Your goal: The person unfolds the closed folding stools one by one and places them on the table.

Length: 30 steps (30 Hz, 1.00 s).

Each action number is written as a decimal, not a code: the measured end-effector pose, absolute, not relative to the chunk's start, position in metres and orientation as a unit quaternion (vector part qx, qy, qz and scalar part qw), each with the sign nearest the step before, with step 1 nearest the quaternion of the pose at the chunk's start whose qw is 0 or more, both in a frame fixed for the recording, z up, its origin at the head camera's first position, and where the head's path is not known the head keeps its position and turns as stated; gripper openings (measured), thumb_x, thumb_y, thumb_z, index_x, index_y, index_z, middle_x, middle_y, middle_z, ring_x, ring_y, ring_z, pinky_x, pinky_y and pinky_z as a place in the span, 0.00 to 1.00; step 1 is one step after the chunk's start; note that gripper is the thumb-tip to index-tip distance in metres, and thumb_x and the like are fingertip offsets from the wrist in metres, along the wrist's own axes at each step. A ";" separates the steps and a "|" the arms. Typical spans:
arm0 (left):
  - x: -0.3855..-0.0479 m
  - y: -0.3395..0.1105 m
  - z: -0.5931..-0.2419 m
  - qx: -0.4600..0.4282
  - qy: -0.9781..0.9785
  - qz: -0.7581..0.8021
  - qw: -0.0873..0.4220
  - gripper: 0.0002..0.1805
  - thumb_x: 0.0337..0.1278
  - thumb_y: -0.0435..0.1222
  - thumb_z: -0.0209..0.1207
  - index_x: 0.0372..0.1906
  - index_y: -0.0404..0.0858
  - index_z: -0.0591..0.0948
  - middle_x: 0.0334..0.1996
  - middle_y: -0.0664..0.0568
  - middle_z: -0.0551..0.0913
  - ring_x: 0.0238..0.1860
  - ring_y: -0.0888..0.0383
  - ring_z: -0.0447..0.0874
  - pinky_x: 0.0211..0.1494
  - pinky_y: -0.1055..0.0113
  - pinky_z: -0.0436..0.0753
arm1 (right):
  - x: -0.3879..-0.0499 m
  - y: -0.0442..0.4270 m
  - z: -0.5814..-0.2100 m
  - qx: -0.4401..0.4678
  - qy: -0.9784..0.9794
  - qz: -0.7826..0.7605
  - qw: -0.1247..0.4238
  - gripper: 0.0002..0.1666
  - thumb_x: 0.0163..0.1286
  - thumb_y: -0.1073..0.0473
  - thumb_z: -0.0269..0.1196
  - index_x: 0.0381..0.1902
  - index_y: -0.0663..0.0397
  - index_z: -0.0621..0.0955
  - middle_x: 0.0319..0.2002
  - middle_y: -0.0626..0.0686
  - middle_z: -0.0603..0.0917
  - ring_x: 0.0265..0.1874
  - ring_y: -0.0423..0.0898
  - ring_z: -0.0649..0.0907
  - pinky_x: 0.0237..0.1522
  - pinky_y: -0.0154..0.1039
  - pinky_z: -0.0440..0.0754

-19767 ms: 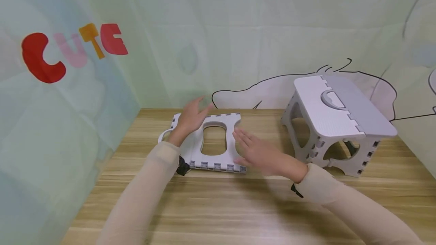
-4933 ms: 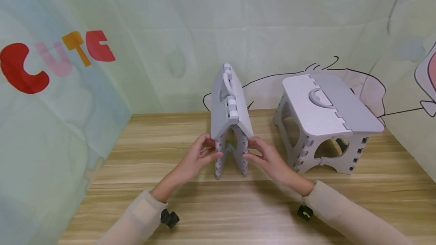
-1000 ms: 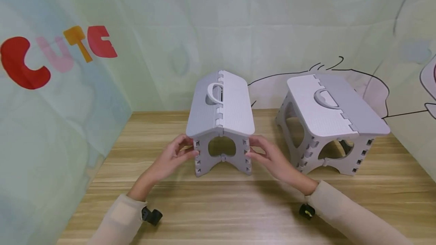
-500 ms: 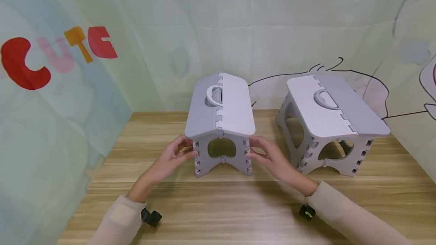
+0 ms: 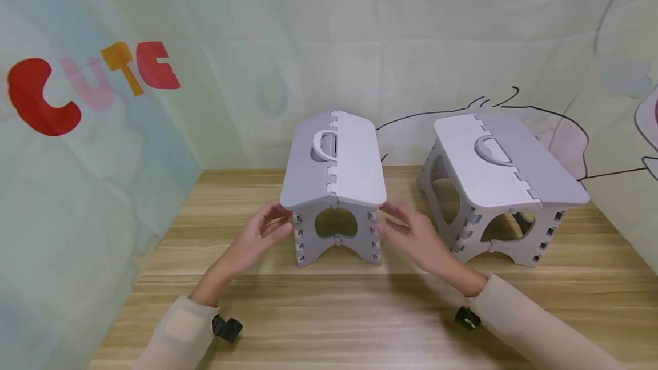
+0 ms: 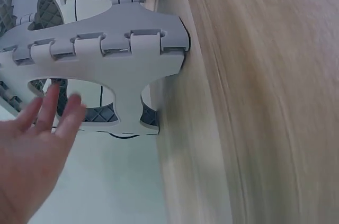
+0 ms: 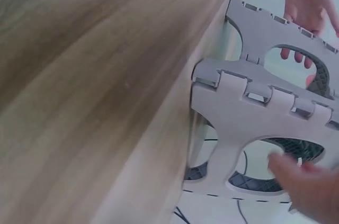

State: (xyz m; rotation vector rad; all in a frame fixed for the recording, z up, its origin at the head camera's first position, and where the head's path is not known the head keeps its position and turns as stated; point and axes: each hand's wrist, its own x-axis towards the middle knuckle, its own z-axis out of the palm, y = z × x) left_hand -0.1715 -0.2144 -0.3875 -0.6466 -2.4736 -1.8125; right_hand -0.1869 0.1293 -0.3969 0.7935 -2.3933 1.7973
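Note:
A grey and white folding step stool [image 5: 354,159] stands on its legs in the middle of the table in the head view. Its two top panels meet in a low ridge, and the carry handle [image 5: 320,146] sticks up on the left panel. My left hand [image 5: 257,238] is at its left side, fingers loosely spread; in the left wrist view the fingertips [image 6: 71,108] lie in front of the side opening. My right hand [image 5: 418,238] is at the right side, blurred; in the right wrist view it is before the side opening, gripping nothing. Some fingertips are hidden behind the stool.
A second folding stool [image 5: 493,181], fully unfolded with a flat top, stands to the right, close to my right hand. The wooden table [image 5: 329,318] meets a cloth backdrop [image 5: 288,61] behind and at the left.
Earlier the stool lay folded flat, then stood half unfolded between both hands; its legs have since spread apart. In the last half second both hands have loosened from its sides.

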 end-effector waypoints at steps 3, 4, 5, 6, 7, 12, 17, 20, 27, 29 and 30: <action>-0.173 -0.216 -0.383 -0.213 -0.801 -0.557 0.052 0.28 0.75 0.34 0.48 0.73 0.28 0.59 0.67 0.34 0.67 0.69 0.40 0.64 0.72 0.54 0.67 | -0.184 0.134 -0.390 0.235 -0.799 0.550 0.069 0.31 0.77 0.55 0.58 0.70 0.68 0.67 0.69 0.64 0.70 0.66 0.61 0.72 0.63 0.50 0.75; -0.174 -0.217 -0.381 -0.214 -0.805 -0.549 0.070 0.28 0.76 0.34 0.46 0.74 0.28 0.59 0.69 0.35 0.66 0.70 0.41 0.63 0.73 0.53 0.65 | -0.184 0.135 -0.387 0.229 -0.809 0.535 0.085 0.32 0.78 0.54 0.55 0.72 0.66 0.65 0.70 0.63 0.68 0.66 0.60 0.72 0.65 0.51 0.73; -0.176 -0.217 -0.377 -0.217 -0.808 -0.541 0.089 0.28 0.77 0.34 0.45 0.75 0.29 0.58 0.70 0.35 0.65 0.71 0.42 0.61 0.74 0.51 0.63 | -0.184 0.136 -0.384 0.223 -0.818 0.521 0.098 0.32 0.80 0.52 0.53 0.73 0.65 0.64 0.72 0.63 0.66 0.67 0.60 0.71 0.66 0.52 0.72; -0.177 -0.217 -0.373 -0.218 -0.811 -0.533 0.105 0.28 0.77 0.35 0.45 0.75 0.30 0.58 0.71 0.37 0.64 0.72 0.43 0.59 0.75 0.50 0.60 | -0.185 0.137 -0.381 0.218 -0.827 0.505 0.114 0.33 0.80 0.51 0.52 0.74 0.63 0.62 0.73 0.62 0.64 0.68 0.61 0.70 0.67 0.53 0.70; -0.179 -0.216 -0.369 -0.220 -0.814 -0.523 0.121 0.28 0.77 0.35 0.45 0.75 0.31 0.58 0.72 0.38 0.63 0.73 0.45 0.58 0.76 0.50 0.58 | -0.186 0.137 -0.377 0.216 -0.836 0.489 0.126 0.34 0.81 0.50 0.50 0.76 0.62 0.60 0.74 0.61 0.62 0.69 0.61 0.68 0.69 0.54 0.67; -0.186 -0.210 -0.341 -0.227 -0.843 -0.462 0.158 0.31 0.77 0.42 0.47 0.78 0.39 0.58 0.76 0.47 0.58 0.76 0.50 0.51 0.77 0.44 0.52 | -0.197 0.132 -0.353 0.222 -0.861 0.435 0.140 0.39 0.81 0.43 0.48 0.80 0.54 0.51 0.78 0.55 0.52 0.76 0.53 0.54 0.76 0.54 0.52; -0.194 -0.196 -0.317 -0.239 -0.878 -0.390 0.143 0.37 0.74 0.55 0.48 0.79 0.42 0.57 0.78 0.52 0.53 0.78 0.52 0.44 0.76 0.39 0.47 | -0.211 0.119 -0.330 0.250 -0.869 0.412 0.112 0.43 0.79 0.38 0.46 0.80 0.51 0.47 0.79 0.49 0.46 0.77 0.47 0.48 0.77 0.50 0.46; -0.198 -0.188 -0.309 -0.251 -0.891 -0.357 0.129 0.41 0.73 0.59 0.46 0.79 0.41 0.56 0.79 0.52 0.50 0.79 0.54 0.39 0.76 0.39 0.45 | -0.219 0.111 -0.319 0.271 -0.869 0.404 0.087 0.44 0.79 0.36 0.46 0.81 0.51 0.47 0.79 0.49 0.45 0.77 0.46 0.45 0.77 0.49 0.45; -0.204 -0.178 -0.304 -0.258 -0.902 -0.333 0.099 0.45 0.71 0.63 0.44 0.78 0.37 0.55 0.79 0.47 0.49 0.79 0.55 0.36 0.79 0.47 0.44 | -0.235 0.096 -0.308 0.320 -0.871 0.369 0.050 0.46 0.78 0.35 0.46 0.80 0.55 0.48 0.80 0.53 0.44 0.78 0.46 0.43 0.77 0.49 0.43; -0.206 -0.175 -0.302 -0.260 -0.903 -0.330 0.090 0.44 0.72 0.62 0.44 0.79 0.37 0.54 0.79 0.47 0.49 0.79 0.53 0.37 0.79 0.48 0.45 | -0.238 0.093 -0.307 0.320 -0.876 0.358 0.047 0.46 0.78 0.35 0.45 0.80 0.55 0.48 0.80 0.53 0.44 0.78 0.47 0.43 0.77 0.50 0.44; -0.206 -0.174 -0.302 -0.260 -0.904 -0.327 0.086 0.44 0.72 0.62 0.44 0.79 0.37 0.54 0.79 0.47 0.49 0.79 0.52 0.37 0.79 0.48 0.45 | -0.239 0.092 -0.307 0.320 -0.878 0.353 0.047 0.46 0.78 0.35 0.45 0.80 0.55 0.47 0.80 0.53 0.44 0.77 0.47 0.43 0.77 0.50 0.44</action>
